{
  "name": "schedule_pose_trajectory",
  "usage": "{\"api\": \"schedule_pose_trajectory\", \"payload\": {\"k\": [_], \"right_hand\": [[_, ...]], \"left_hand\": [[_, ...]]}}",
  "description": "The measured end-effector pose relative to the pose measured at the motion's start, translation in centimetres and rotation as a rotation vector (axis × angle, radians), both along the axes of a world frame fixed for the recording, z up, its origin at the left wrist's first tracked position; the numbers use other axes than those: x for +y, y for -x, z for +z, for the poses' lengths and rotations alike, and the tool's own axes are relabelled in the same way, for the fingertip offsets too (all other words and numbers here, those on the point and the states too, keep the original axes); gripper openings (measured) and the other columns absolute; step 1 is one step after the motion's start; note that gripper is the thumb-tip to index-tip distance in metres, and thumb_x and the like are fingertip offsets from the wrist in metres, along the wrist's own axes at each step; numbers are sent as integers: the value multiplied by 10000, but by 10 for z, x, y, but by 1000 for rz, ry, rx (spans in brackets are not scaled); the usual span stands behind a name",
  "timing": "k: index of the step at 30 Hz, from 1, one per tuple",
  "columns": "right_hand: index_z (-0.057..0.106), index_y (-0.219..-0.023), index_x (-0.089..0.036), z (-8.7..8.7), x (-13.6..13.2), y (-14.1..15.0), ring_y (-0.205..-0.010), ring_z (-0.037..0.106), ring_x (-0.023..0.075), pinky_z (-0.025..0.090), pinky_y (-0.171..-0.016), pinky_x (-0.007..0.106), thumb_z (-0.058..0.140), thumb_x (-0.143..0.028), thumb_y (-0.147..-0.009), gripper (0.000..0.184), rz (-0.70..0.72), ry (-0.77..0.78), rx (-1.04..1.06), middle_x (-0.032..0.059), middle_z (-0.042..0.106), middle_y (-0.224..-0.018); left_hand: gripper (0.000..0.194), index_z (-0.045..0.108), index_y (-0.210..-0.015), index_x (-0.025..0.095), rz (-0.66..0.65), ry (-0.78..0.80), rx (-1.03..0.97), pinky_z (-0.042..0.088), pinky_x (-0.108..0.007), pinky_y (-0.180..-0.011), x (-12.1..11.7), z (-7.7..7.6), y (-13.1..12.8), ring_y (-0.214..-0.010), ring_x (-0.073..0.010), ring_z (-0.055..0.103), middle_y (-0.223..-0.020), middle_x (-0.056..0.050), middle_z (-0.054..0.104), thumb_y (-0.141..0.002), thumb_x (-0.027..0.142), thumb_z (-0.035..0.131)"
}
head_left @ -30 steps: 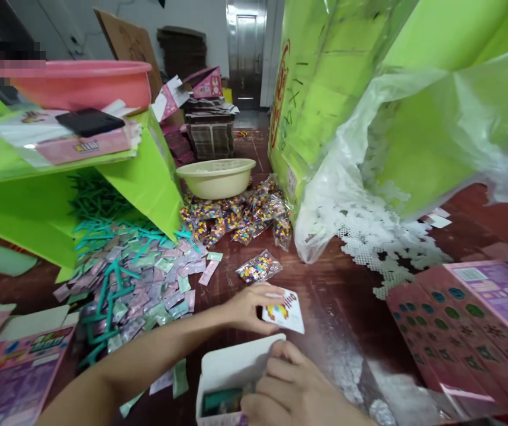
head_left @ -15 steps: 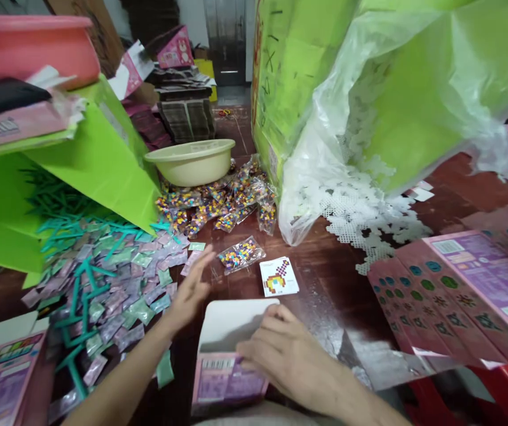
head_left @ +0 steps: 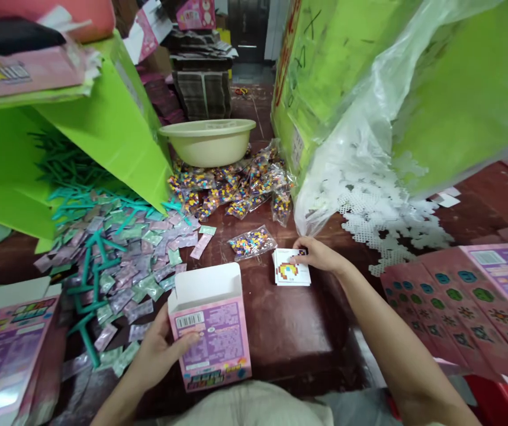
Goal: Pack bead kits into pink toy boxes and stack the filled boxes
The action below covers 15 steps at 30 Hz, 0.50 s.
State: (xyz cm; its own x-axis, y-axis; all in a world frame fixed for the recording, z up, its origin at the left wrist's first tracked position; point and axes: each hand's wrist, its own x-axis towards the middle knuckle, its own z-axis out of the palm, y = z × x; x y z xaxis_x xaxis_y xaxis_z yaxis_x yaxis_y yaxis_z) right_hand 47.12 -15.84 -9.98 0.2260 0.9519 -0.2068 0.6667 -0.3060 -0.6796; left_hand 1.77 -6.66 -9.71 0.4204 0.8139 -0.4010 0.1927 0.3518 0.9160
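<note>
My left hand (head_left: 163, 343) grips a pink and purple carton (head_left: 214, 340) from its left side, thumb across the printed face. The carton's white top flap stands up and its top is open. At the small stack of white square cards (head_left: 287, 275), my right hand (head_left: 318, 254) has thumb and fingers closed on the upper right corner; how many cards are pinched is hidden. A yellow and brown pixel picture shows on the top card. Just left of the stack lies a clear bag of coloured beads (head_left: 252, 242).
Small pink and green sachets (head_left: 129, 272) and teal plastic tools (head_left: 96, 275) spread on the left. Behind lie more bead bags (head_left: 236, 195) and a cream basin (head_left: 209, 145). White perforated plates (head_left: 373, 219) spill at right, near flat printed cartons (head_left: 458, 302).
My left hand has come back from near the sachets and taken hold of the carton, now more upright and further left. My right hand has left the carton and reached the card stack.
</note>
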Motion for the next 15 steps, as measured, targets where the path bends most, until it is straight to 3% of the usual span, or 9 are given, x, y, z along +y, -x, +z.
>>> {"api": "schedule_pose_trajectory", "payload": {"k": [2, 5, 8, 11, 13, 15], "right_hand": [[682, -836, -149, -5, -1, -4, -811, 622, 196, 480, -766, 312, 707, -638, -868, 490, -27, -5, 51, 82, 709, -872], [719, -823, -147, -8, -4, -6, -764, 638, 199, 488, -723, 312, 666, -704, -859, 561, -87, -32, 106, 75, 724, -831], [790, -862, -172, -6, -15, -12, -916, 702, 262, 542, -842, 362, 675, -748, -825, 588, -141, -100, 136, 110, 769, -991], [811, -954, -210, 8, -31, -14, -1134, 680, 299, 513, -1030, 422, 664, -734, -854, 553, -230, -208, 124, 119, 755, -1171], [788, -982, -213, 23, -40, -8, -1046, 694, 273, 540, -973, 413, 655, -689, -899, 502, -325, -280, 133, 104, 760, -1094], [761, -982, -215, 41, -42, 3, -858, 692, 224, 570, -813, 356, 690, -630, -914, 427, -425, -372, 196, 68, 757, -962]], "left_hand": [[755, 605, -1265, 280, -33, 27, -7, 682, -388, -841, 3, -2, 0, -962, -285, 768, -1044, -39, 801, -644, 489, 979], [756, 593, -1285, 253, -67, 40, -6, 683, -390, -845, 6, -5, -1, -995, -301, 772, -1089, -65, 800, -669, 479, 970], [717, 598, -1302, 220, -75, 19, -7, 677, -372, -852, 7, -8, 2, -1010, -300, 771, -1122, -87, 795, -723, 463, 944], [748, 578, -1354, 212, -73, 7, -17, 677, -353, -829, 4, -10, 3, -997, -288, 772, -1141, -92, 792, -738, 434, 941], [767, 564, -1386, 221, -88, -12, -24, 674, -341, -830, 2, -8, -1, -989, -272, 775, -1141, -82, 794, -744, 408, 940], [728, 590, -1352, 218, -106, -58, -31, 670, -328, -826, 0, -4, -9, -953, -255, 779, -1100, -65, 802, -740, 398, 941]]}}
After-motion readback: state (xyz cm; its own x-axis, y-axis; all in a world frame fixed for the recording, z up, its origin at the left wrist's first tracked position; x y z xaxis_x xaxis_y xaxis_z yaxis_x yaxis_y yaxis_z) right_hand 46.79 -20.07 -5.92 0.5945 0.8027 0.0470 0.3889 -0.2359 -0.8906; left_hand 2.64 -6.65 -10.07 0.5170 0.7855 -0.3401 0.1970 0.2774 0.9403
